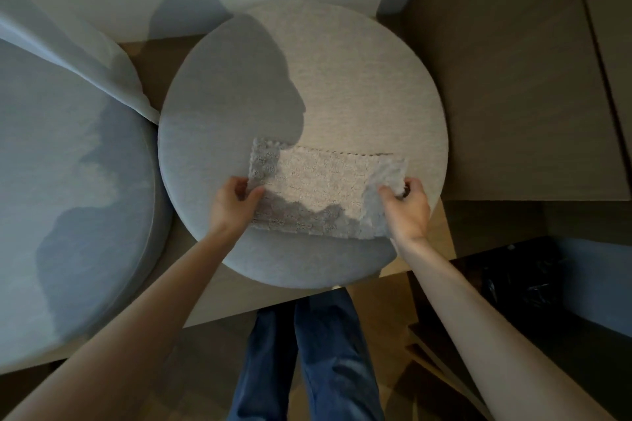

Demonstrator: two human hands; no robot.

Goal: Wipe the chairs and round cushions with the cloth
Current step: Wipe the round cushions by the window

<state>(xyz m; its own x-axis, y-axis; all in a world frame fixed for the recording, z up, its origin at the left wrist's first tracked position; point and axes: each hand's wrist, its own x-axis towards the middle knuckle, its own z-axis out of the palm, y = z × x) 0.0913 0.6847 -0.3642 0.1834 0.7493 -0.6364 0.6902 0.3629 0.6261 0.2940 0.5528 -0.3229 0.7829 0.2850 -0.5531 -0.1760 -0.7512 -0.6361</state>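
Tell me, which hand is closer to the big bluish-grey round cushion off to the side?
Left. The left hand pinches the fluffy pale cloth at the edge nearest that cushion. The right hand grips the opposite edge, farther away.

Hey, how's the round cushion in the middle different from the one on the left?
The middle cushion has the cloth spread on it, pinched by the left hand and right hand; the left cushion carries no cloth. The middle cushion shows nearly whole; the left cushion is cut off by the frame. Both are round and fabric-covered.
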